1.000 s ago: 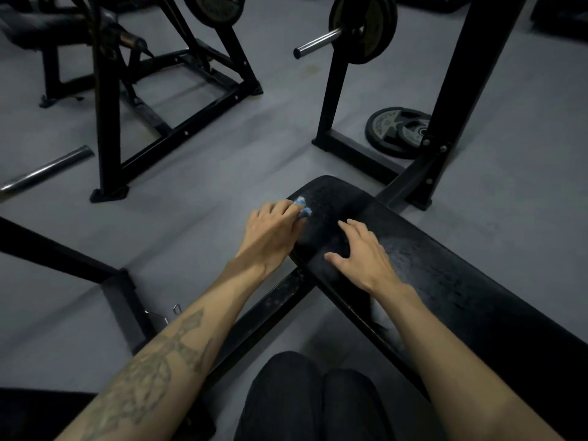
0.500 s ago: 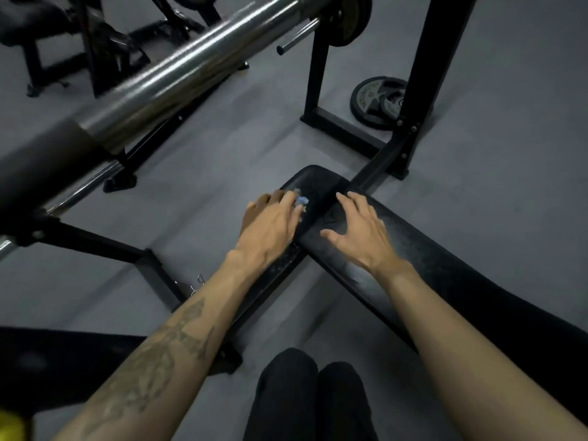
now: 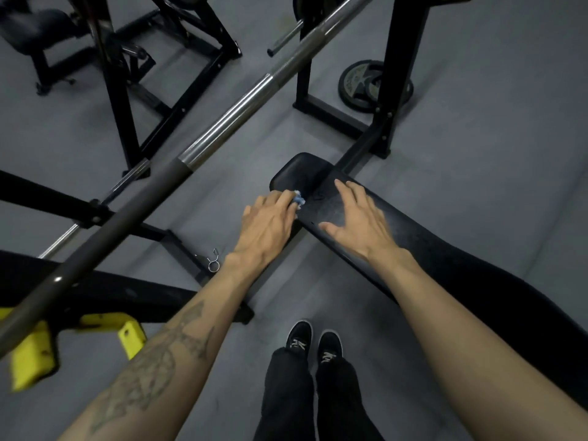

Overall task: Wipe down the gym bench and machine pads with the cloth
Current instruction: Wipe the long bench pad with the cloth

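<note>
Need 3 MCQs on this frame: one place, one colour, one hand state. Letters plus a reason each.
1. Where does the weight plate lie?
A) on the bench B) on the floor beside the rack upright C) in a hand
2. What colour is the cloth?
A) red B) white C) blue
3. How does the right hand rest?
A) flat, fingers spread on the pad B) fist C) gripping the bar

Key:
1 B: the round dark weight plate lies on the grey floor.
2 C: a small blue cloth shows under the left hand.
3 A: the right hand lies open on the black padded bench.
</note>
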Tool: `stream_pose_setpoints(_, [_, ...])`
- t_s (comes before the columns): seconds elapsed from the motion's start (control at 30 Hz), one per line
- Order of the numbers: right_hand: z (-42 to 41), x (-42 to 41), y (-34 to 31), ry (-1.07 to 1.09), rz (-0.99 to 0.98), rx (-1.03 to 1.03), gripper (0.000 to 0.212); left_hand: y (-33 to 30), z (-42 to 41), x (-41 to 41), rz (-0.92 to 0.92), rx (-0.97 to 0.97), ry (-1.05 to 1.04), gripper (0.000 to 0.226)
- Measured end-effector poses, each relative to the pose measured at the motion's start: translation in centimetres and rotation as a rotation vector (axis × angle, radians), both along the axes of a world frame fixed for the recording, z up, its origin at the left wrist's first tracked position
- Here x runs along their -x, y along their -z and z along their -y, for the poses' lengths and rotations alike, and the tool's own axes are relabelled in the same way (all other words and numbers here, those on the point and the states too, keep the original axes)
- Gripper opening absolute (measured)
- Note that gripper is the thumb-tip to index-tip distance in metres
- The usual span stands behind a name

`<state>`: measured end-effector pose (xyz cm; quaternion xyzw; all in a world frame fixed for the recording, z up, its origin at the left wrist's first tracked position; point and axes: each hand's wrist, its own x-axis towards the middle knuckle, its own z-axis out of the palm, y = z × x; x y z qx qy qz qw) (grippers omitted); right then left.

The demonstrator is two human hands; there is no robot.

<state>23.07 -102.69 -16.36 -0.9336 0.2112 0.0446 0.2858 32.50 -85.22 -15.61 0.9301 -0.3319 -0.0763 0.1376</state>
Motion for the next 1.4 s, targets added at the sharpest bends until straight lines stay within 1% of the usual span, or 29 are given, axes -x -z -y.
stream_pose_setpoints(0.27, [-2.7,3.1,-7.3,-0.059,0.016,0.021,0.094,-6.7,-3.2,3.5,0.071,0.066,-0.013,0.023])
stream_pose_setpoints(0.37, [-3.9,3.9,-9.4,-0.088,0.039,0.019,0.093,-8.8,-4.9,4.1,0.134,0.085,0.015,0.028])
stream_pose_setpoints(0.5, [-5.2,5.0,-11.6,-0.093,0.068,0.044,0.092,-10.9,-6.9,5.1,0.166,0.111,0.011,0.040])
stream_pose_setpoints(0.6, [-6.4,5.9,-13.2,-0.098,0.079,0.081,0.093,-12.3,-8.2,6.1,0.184,0.112,0.024,0.043])
stream_pose_setpoints(0.67, [-7.5,6.6,-14.3,-0.107,0.093,0.102,0.093,-13.1,-9.3,7.0,0.197,0.119,0.032,0.042])
stream_pose_setpoints(0.8, [-10.4,8.4,-16.1,-0.127,0.128,0.154,0.093,-14.8,-12.0,9.0,0.210,0.142,0.014,0.028])
stream_pose_setpoints(0.87, [-12.0,9.5,-17.1,-0.135,0.150,0.164,0.093,-15.4,-13.6,10.0,0.232,0.136,0.010,0.026])
stream_pose_setpoints(0.97, [-14.7,10.9,-18.2,-0.162,0.192,0.190,0.094,-16.0,-16.1,11.4,0.244,0.130,-0.023,0.025])
stream_pose_setpoints(1.2, [-20.5,12.1,-19.8,-0.268,0.210,0.224,0.094,-17.6,-22.4,14.1,0.250,0.127,-0.105,0.026])
stream_pose_setpoints(1.4, [-25.6,12.7,-21.0,-0.423,0.244,0.219,0.093,-19.2,-28.5,17.9,0.258,0.167,-0.237,0.025])
